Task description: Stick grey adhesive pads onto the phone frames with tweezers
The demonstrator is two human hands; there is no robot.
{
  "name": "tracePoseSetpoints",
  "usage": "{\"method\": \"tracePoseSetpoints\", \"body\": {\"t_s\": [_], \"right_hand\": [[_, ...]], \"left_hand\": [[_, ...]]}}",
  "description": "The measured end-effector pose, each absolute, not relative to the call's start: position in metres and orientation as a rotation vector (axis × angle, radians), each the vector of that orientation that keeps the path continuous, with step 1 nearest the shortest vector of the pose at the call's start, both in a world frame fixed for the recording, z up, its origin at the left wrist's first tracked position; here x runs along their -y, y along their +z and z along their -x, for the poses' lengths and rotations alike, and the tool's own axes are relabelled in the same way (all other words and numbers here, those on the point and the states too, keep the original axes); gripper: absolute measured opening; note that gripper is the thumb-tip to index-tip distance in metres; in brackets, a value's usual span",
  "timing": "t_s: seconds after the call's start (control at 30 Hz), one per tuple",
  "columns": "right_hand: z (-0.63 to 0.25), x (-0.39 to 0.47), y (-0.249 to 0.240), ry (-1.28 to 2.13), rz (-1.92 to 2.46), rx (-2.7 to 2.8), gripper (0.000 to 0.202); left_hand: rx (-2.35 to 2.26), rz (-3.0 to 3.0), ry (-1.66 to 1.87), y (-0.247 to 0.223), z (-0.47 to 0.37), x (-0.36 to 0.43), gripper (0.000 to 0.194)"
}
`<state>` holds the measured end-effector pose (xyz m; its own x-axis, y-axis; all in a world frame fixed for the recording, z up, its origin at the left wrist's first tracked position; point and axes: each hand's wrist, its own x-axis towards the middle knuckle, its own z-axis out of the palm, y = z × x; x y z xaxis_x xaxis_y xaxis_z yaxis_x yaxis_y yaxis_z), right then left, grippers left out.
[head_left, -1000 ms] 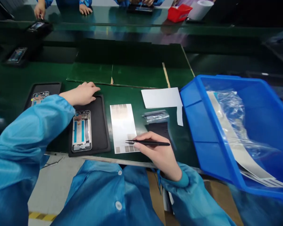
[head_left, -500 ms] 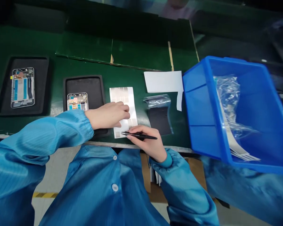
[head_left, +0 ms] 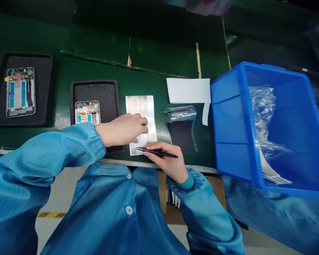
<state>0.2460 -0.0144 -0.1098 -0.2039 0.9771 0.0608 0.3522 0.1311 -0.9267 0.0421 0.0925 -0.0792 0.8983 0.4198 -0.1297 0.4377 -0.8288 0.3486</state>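
A white sheet with rows of greyish stickers (head_left: 136, 103) lies on the green table. Across its middle rests my left hand (head_left: 124, 130), its fingers curled over the sheet; whether they grip anything is hidden. My right hand (head_left: 168, 159) holds black tweezers (head_left: 159, 153), whose tips are at a grey sticker near the sheet's bottom edge. Left of the sheet, an opened phone (head_left: 87, 108) sits in a black tray (head_left: 108, 95), its lower part hidden by my left sleeve.
Another opened phone (head_left: 20, 92) lies in a black tray (head_left: 44, 88) at far left. Right of the sheet are a white paper (head_left: 188, 90), a dark sheet with clear film (head_left: 183, 134) and a blue bin (head_left: 230, 124) holding clear plastic (head_left: 263, 117).
The view has shifted slightly, so the bin and papers appear further right and the left tray further left. Both hands keep nearly the same pose, with the tweezers still at the sheet's bottom.
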Motion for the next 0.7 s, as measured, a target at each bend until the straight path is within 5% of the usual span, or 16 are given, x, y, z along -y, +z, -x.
{"method": "tracePoseSetpoints", "body": {"t_s": [0.7], "right_hand": [[-0.2456, 0.0162, -0.1092, 1.129, 1.304, 1.57, 0.011]], "left_hand": [[-0.639, -2.711, -0.096, -0.0759, -0.0428, -0.0926, 0.028]]}}
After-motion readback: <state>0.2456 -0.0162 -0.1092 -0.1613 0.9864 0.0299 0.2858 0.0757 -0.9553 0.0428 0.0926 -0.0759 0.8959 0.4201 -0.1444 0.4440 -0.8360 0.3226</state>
